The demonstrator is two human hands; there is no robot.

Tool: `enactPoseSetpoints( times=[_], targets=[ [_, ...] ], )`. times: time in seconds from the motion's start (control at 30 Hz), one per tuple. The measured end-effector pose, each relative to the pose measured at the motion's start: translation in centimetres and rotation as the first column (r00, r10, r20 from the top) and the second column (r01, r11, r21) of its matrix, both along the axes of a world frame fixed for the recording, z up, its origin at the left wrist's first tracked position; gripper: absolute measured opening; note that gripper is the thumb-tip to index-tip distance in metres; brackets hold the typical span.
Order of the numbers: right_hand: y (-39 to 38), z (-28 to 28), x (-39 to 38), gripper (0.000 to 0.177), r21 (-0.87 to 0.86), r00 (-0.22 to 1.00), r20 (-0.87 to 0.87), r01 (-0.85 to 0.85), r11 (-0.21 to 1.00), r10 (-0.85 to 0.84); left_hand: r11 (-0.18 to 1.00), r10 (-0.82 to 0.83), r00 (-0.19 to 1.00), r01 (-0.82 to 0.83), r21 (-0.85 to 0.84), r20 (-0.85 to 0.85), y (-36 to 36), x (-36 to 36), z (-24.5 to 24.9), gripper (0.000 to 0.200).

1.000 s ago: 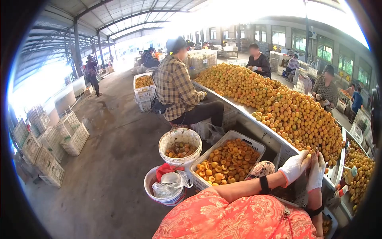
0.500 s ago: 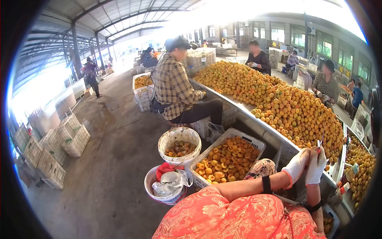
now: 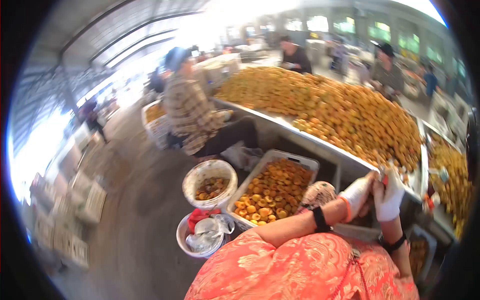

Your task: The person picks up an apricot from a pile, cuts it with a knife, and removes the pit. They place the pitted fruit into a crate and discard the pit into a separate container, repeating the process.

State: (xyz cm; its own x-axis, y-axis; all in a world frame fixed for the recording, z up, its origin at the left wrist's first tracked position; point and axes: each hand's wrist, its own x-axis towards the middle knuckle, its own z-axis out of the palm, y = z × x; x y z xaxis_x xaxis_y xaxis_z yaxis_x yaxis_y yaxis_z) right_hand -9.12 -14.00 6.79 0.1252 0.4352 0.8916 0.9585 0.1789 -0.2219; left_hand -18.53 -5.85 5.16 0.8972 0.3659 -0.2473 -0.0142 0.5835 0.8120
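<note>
Steel counter (image 3: 280,121) carries a long heap of orange fruit (image 3: 340,110). At its near edge, the left hand (image 3: 357,195) and right hand (image 3: 390,198), both in white gloves, are pressed together. Their fingers are curled shut around a small object (image 3: 383,174); motion blur hides what it is. Below the counter stands a crate (image 3: 295,158) of halved fruit. Beside it are two white buckets (image 3: 200,168). Further along, a person in a plaid shirt (image 3: 190,117) sits at the counter.
</note>
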Motion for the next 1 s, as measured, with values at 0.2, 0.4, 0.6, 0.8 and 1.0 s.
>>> enactPoseSetpoints(
  times=[0.2,0.4,0.6,0.8,1.0],
  targets=[
    [-0.8,-1.0,0.9,0.014,-0.02,0.931,-0.335,0.144,0.989,-0.142,0.96,0.199,0.952,-0.237,0.148,0.231,-1.7,3.1,-0.8,0.032],
    [-1.3,-1.4,2.0,0.015,-0.036,0.889,-0.388,0.248,0.968,-0.243,0.932,0.038,0.95,0.078,-0.353,0.31,-2.0,6.7,-3.6,0.039],
    [-1.7,-3.3,3.4,0.017,-0.19,0.93,-0.294,0.17,0.967,-0.221,0.961,-0.128,0.955,0.053,-0.27,-0.268,-1.1,6.1,-5.5,0.05],
    [-1.4,-4.5,4.5,0.015,-0.262,0.978,-0.125,0.131,0.956,-0.169,0.765,-0.366,0.914,0.404,-0.502,0.177,-0.4,6.0,-8.4,0.042],
    [-1.4,-4.6,6.0,0.015,-0.34,0.998,-0.067,-0.007,0.94,-0.017,0.85,-0.248,0.941,0.098,-0.518,-0.229,-1.1,6.9,-8.1,0.044]
  ],
)
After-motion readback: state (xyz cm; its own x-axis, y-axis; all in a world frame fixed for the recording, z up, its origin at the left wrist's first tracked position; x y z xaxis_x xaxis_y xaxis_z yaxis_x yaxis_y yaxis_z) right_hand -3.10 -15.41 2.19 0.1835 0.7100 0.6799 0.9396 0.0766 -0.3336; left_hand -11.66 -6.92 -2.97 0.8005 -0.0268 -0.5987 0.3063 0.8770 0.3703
